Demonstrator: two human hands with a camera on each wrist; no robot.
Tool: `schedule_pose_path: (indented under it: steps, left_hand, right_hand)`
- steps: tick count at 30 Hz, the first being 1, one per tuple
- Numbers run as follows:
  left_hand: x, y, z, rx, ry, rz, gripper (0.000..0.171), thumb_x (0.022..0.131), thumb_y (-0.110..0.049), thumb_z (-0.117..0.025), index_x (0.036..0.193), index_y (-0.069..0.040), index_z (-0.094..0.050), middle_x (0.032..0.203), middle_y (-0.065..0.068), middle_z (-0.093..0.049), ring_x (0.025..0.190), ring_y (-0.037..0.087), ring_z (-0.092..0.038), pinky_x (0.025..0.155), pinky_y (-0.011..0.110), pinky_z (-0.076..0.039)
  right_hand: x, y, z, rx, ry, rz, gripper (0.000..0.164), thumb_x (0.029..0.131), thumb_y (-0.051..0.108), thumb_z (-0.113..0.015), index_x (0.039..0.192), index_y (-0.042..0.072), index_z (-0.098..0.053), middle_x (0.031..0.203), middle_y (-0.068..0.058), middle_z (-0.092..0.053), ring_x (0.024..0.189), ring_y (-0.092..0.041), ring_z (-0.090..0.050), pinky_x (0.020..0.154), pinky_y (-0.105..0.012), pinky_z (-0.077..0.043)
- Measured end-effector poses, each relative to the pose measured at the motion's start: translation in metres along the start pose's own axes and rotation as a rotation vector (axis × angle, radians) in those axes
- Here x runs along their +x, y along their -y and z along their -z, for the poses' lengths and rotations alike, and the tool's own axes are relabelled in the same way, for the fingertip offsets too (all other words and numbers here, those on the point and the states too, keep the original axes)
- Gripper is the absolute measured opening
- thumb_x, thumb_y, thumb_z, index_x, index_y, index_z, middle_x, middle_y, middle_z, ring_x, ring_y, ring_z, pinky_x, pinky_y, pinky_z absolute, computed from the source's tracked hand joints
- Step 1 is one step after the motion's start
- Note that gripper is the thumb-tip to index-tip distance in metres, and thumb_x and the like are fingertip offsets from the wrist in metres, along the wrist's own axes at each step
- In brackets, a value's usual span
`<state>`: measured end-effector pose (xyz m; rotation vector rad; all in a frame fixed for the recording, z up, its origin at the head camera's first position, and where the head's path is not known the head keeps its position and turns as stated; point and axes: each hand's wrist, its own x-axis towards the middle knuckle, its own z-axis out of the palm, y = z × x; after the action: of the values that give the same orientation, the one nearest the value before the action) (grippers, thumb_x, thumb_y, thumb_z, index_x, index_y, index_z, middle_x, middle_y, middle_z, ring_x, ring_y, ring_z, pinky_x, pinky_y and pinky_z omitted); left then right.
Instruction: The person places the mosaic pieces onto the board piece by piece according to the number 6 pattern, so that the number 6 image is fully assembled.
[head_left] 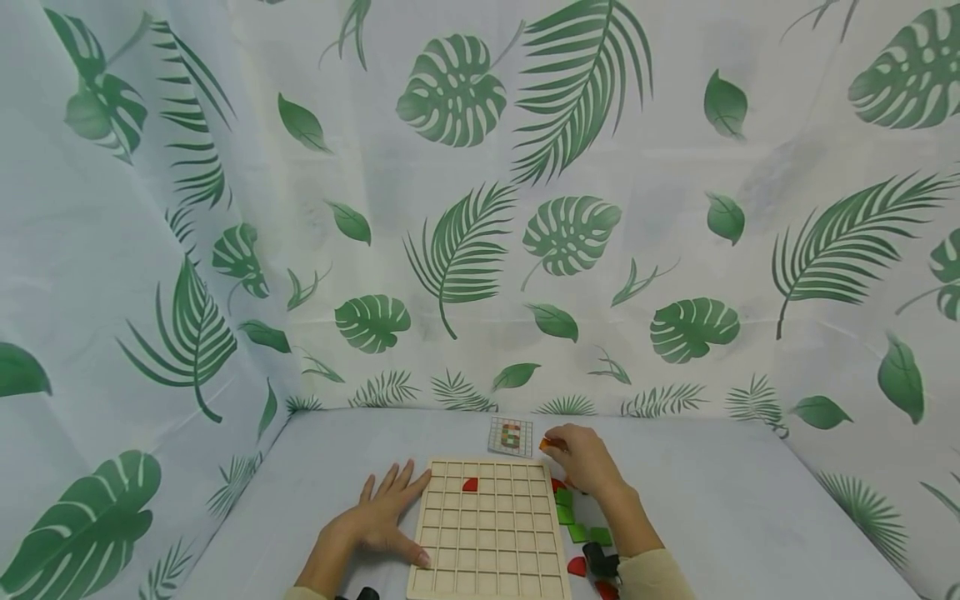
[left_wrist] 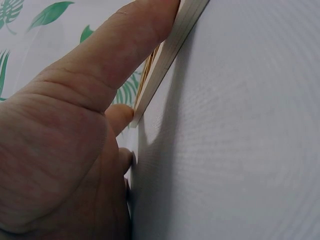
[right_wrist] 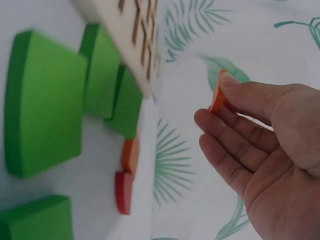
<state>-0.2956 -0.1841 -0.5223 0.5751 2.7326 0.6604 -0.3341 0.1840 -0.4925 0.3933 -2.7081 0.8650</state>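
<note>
A pale wooden grid board (head_left: 487, 533) lies on the white table, with one red quarter-round piece (head_left: 470, 485) in a cell near its far edge. My left hand (head_left: 378, 518) rests at the board's left side, fingers spread, its thumb on the edge. Between thumb and fingers, my right hand (right_wrist: 265, 125) pinches an orange piece (right_wrist: 218, 92), held above the table beyond the board's far right corner. Close to that hand lies a small pattern card (head_left: 511, 437) with a coloured figure on a grid.
Several green pieces (head_left: 577, 532) lie along the board's right side, with red pieces (head_left: 577, 567) near them. Another orange piece (right_wrist: 131, 155) lies beside a red one in the right wrist view. A leaf-printed curtain (head_left: 480, 208) stands behind the table.
</note>
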Motion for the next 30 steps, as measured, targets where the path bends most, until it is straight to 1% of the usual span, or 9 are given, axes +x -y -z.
schedule_pose_path:
  steps: [4, 7, 11, 17, 24, 27, 30]
  left_hand:
    - [0.0, 0.0, 0.0, -0.001, 0.0, 0.003, 0.136, 0.059, -0.072, -0.09, 0.167, -0.02, -0.025, 0.174, 0.023, -0.008, 0.161, 0.049, -0.002, 0.12, 0.079, 0.003]
    - [0.0, 0.0, 0.0, -0.005, 0.0, 0.001, 0.136, 0.059, -0.072, -0.09, 0.167, -0.02, -0.025, 0.174, 0.023, -0.008, 0.16, 0.049, -0.002, 0.12, 0.079, 0.003]
    - [-0.001, 0.001, -0.001, -0.004, 0.002, -0.005, 0.136, 0.06, -0.072, -0.09, 0.167, -0.019, -0.025, 0.174, 0.023, -0.008, 0.16, 0.049, -0.002, 0.12, 0.079, 0.003]
    - [-0.001, 0.003, -0.003, -0.006, 0.004, -0.016, 0.136, 0.061, -0.072, -0.089, 0.167, -0.019, -0.024, 0.174, 0.023, -0.007, 0.16, 0.049, -0.001, 0.12, 0.079, 0.003]
    - [0.0, 0.003, -0.003, -0.009, 0.005, -0.02, 0.136, 0.061, -0.073, -0.088, 0.167, -0.019, -0.023, 0.174, 0.023, -0.006, 0.16, 0.049, 0.0, 0.12, 0.079, 0.004]
    - [0.0, 0.002, -0.002, -0.01, 0.006, -0.015, 0.136, 0.061, -0.072, -0.089, 0.167, -0.019, -0.023, 0.174, 0.023, -0.006, 0.16, 0.049, 0.0, 0.12, 0.079, 0.004]
    - [0.0, 0.001, -0.001, -0.007, 0.005, -0.006, 0.136, 0.06, -0.072, -0.089, 0.167, -0.019, -0.024, 0.174, 0.023, -0.007, 0.161, 0.048, 0.0, 0.12, 0.078, 0.004]
  right_hand:
    - [0.0, 0.007, 0.002, 0.034, -0.034, 0.054, 0.025, 0.092, 0.01, -0.078, 0.115, 0.001, -0.077, 0.111, -0.011, -0.078, 0.099, -0.029, -0.075, 0.086, -0.045, -0.063]
    - [0.0, 0.013, 0.001, 0.052, -0.048, 0.071, 0.023, 0.092, 0.011, -0.078, 0.114, 0.003, -0.077, 0.11, -0.01, -0.078, 0.097, -0.027, -0.075, 0.084, -0.044, -0.063]
    - [0.0, 0.02, -0.001, 0.075, -0.047, 0.088, 0.022, 0.091, 0.01, -0.079, 0.112, 0.006, -0.078, 0.108, -0.007, -0.079, 0.095, -0.024, -0.076, 0.083, -0.042, -0.064]
    - [0.0, 0.027, -0.009, 0.063, -0.015, 0.132, 0.021, 0.09, 0.008, -0.08, 0.112, 0.005, -0.078, 0.107, -0.007, -0.079, 0.093, -0.022, -0.076, 0.081, -0.038, -0.064]
    - [0.0, 0.035, -0.017, 0.071, 0.033, 0.202, 0.014, 0.092, 0.007, -0.078, 0.106, 0.008, -0.078, 0.1, -0.002, -0.078, 0.089, -0.018, -0.075, 0.074, -0.028, -0.062]
    - [0.0, 0.039, -0.019, 0.074, 0.054, 0.232, 0.013, 0.092, 0.007, -0.078, 0.104, 0.008, -0.078, 0.099, -0.003, -0.078, 0.088, -0.019, -0.075, 0.074, -0.028, -0.062]
    - [0.0, 0.042, -0.021, 0.077, 0.073, 0.244, 0.015, 0.092, 0.007, -0.078, 0.107, 0.006, -0.078, 0.101, -0.005, -0.079, 0.09, -0.021, -0.076, 0.077, -0.032, -0.063]
